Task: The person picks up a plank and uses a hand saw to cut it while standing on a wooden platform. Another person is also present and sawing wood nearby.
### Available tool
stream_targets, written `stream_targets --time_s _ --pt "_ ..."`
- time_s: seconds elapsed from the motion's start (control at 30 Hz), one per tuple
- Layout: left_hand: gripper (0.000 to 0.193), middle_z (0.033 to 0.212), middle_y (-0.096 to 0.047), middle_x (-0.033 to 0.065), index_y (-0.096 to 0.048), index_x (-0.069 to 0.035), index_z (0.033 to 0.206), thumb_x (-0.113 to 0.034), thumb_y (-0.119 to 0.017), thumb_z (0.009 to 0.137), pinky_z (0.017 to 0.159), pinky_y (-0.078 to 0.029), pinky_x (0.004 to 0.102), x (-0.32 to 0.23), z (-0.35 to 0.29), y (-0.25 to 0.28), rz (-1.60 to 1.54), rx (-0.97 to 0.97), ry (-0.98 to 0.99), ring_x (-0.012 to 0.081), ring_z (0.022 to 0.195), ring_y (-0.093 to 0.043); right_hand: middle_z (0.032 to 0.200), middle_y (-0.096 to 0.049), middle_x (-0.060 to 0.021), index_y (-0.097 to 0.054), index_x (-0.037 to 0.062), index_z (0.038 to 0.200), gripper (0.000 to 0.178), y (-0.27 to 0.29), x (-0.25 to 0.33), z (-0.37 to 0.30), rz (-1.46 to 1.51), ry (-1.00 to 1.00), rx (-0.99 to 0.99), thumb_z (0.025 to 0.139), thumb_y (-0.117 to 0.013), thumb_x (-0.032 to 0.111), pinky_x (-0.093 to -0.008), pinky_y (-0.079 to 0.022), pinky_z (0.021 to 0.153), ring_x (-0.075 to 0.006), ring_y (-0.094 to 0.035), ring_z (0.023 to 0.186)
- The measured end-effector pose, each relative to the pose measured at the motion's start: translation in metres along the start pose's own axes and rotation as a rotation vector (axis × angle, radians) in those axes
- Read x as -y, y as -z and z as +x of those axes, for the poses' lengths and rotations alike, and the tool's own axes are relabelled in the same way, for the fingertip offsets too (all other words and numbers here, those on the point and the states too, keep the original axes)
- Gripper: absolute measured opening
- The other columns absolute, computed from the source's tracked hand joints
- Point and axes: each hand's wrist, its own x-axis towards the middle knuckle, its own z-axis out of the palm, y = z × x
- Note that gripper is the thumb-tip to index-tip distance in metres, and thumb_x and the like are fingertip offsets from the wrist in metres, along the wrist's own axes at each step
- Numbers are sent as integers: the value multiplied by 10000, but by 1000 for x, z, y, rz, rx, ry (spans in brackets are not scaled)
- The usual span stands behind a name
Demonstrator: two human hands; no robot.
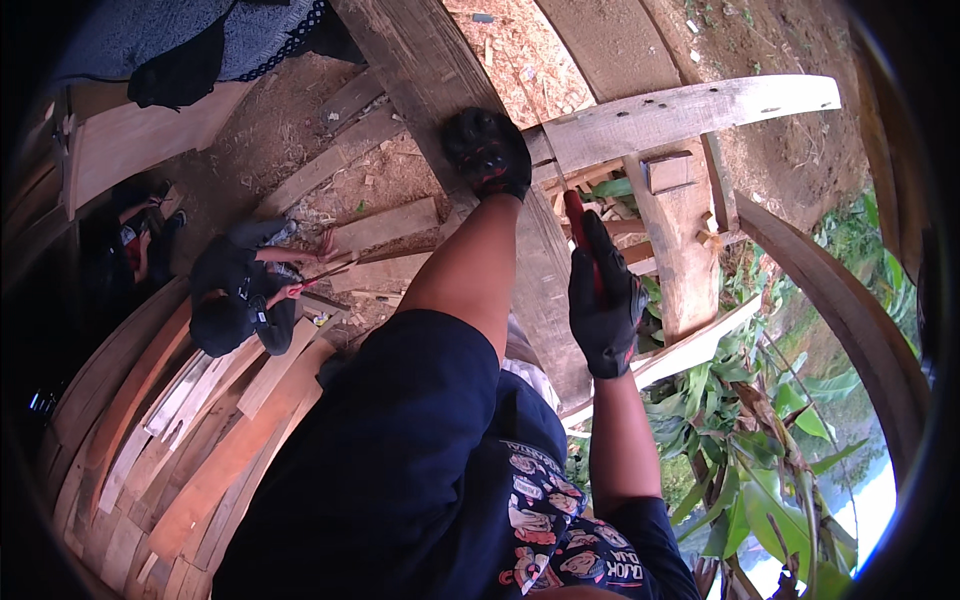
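Note:
My left hand [487, 152], in a black glove, has its fingers curled at the left end of a pale wooden board [690, 115]. The board lies across a dark, weathered beam [420, 80] and reaches far to the right. A thin line crosses it close to my left hand. In my right hand [607, 300], also gloved in black, is a red-handled tool [577, 215]. Its thin shaft points up toward that line on the board; the tip is too small to make out. The glove hides part of the handle.
On the left a person [235, 290] in dark clothes crouches with a red-handled tool, and another person [135, 240] sits in shadow. Stacked planks [235, 470] fill the lower left. A wider plank [675, 260] stands right of my hands. Leafy plants [770, 500] grow at the lower right.

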Motion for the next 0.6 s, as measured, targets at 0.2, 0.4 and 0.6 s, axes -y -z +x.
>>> stream_targets --time_s 0.2,0.4,0.6 --pt "300 1301 -627 176 -702 -61 1189 -275 -589 1013 1158 -391 547 -8 -6 -13 127 124 -86 408 1291 -549 1148 -772 -233 -691 98 1417 371 -62 -33 91 211 48 -111 1052 -663 156 -430 -591 865 -408 -762 1019" --pt "285 1292 -605 148 -678 -90 1202 -308 -589 1040 1131 -416 533 6 -16 -24 142 -204 -122 384 1310 -523 1303 -747 -222 -651 45 1459 451 27 -13 -55 24 -56 -13 1010 -641 87 -446 -617 883 -392 -779 1078" --pt "249 1237 -597 142 -699 -88 1081 -312 -612 1019 1104 -426 519 1 -10 -8 90 -38 -41 372 1264 -529 1293 -748 -236 -644 -3 1450 448 64 13 -87 -83 -52 59 1011 -636 83 -441 -620 886 -371 -785 1079"
